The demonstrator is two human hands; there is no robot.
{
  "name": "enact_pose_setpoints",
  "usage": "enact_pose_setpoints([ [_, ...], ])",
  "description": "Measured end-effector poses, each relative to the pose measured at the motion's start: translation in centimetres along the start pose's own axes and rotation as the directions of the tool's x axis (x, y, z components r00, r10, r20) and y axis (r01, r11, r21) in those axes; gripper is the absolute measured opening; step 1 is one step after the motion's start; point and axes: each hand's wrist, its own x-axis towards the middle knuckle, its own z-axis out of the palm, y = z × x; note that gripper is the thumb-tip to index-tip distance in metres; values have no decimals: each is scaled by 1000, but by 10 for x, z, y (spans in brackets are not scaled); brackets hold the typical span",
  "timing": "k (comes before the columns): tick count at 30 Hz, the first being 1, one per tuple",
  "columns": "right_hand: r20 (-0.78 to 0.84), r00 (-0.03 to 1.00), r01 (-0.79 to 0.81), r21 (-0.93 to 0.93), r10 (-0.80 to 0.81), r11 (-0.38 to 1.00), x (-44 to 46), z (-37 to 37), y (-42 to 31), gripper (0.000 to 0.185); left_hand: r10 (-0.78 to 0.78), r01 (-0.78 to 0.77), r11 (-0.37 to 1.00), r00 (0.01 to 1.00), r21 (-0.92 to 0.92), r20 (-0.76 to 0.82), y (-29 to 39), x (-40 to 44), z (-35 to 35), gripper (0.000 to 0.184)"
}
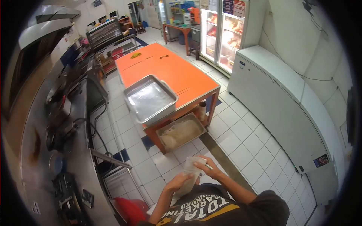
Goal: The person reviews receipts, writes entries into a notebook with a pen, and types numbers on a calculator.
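Low in front of my chest, both hands are on a pale, thin paper sheet (pixel 192 162) that hangs down towards my dark printed shirt. My left hand (pixel 180 181) grips its left side with fingers closed. My right hand (pixel 209 167) is closed on the upper right part of the sheet. A thin whitish stick-like thing (pixel 207 165) shows at the right fingers; I cannot tell what it is. Any writing on the sheet is too small to make out.
An orange table (pixel 181 71) stands ahead, with a metal tray (pixel 151 100) on its near corner. Beneath it is another tray (pixel 181 132) holding pale material. Cooking counters (pixel 75 124) run along the left. A chest freezer (pixel 275 90) and lit display fridge (pixel 222 34) stand right.
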Motion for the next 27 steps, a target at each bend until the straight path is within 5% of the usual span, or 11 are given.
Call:
enact_pose_setpoints([
  [2, 5, 969, -230, 374, 246, 898, -6, -29, -29, 35, -40, 16, 989, 986, 145, 164, 15, 53, 13, 33],
  [6, -126, 967, -139, 462, 220, 876, 28, -87, -22, 45, -134, 96, 965, 980, 244, 146, 61, 123, 33, 29],
  [8, -198, 962, -55, 535, 188, 843, 56, -123, -20, 44, -117, 59, 982, 938, 182, 325, 65, 172, 20, 28],
  [13, -426, 871, 129, 680, 245, 722, 121, -207, -31, 42, -92, -35, 958, 904, 286, 417, 98, 261, -8, 28],
  [18, -563, 795, 244, 637, 226, 731, 155, -300, -34, 42, -154, -159, 864, 820, 478, 551, 162, 362, -3, 29],
  [21, -736, 646, 381, 540, 202, 750, 156, -364, -28, 41, -167, -167, 890, 747, 424, 644, 176, 432, 7, 30],
  [23, -853, 485, 466, 438, 193, 768, 151, -404, -33, 40, -372, -64, 823, 689, 564, 622, 189, 470, 17, 33],
  [26, -890, 401, 471, 403, 217, 785, 153, -465, -33, 38, -400, -6, 823, 703, 568, 588, 200, 516, 33, 32],
  [27, -887, 401, 460, 410, 228, 787, 160, -486, -35, 37, -292, -142, 842, 693, 521, 660, 180, 544, 26, 36],
])
